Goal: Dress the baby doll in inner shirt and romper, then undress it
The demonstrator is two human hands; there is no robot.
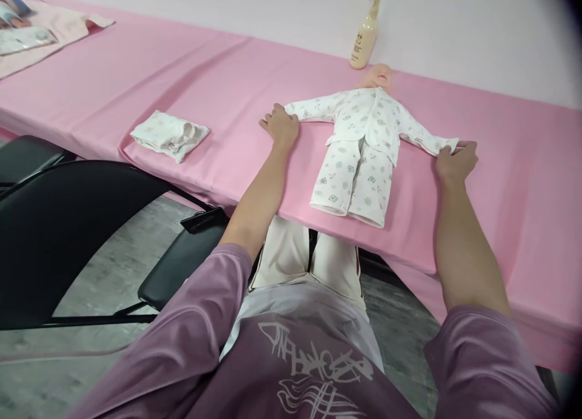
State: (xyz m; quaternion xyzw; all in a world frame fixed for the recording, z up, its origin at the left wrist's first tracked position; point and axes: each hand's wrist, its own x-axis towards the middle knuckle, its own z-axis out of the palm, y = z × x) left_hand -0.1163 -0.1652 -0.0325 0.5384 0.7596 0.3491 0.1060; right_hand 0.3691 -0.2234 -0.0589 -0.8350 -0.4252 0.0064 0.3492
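Note:
A baby doll (378,77) lies on its back on a pink-covered table (218,73), its head toward the wall. It wears a white printed baby jacket (359,113) with long sleeves and matching pants (334,176). My left hand (280,126) is closed on the cuff of the sleeve on the left. On the other side, my right hand (458,160) pinches the cuff of the right-hand sleeve. Both sleeves are stretched outward between my hands. The doll's own hands and feet do not show.
Behind the doll's head stands a cream pump bottle (364,37). Folded white printed clothing (168,134) lies to the left. Farther left is a pale cloth (77,28) with items on it. Black folding chairs (68,225) stand at the table's front edge, one with a phone (203,219) on it.

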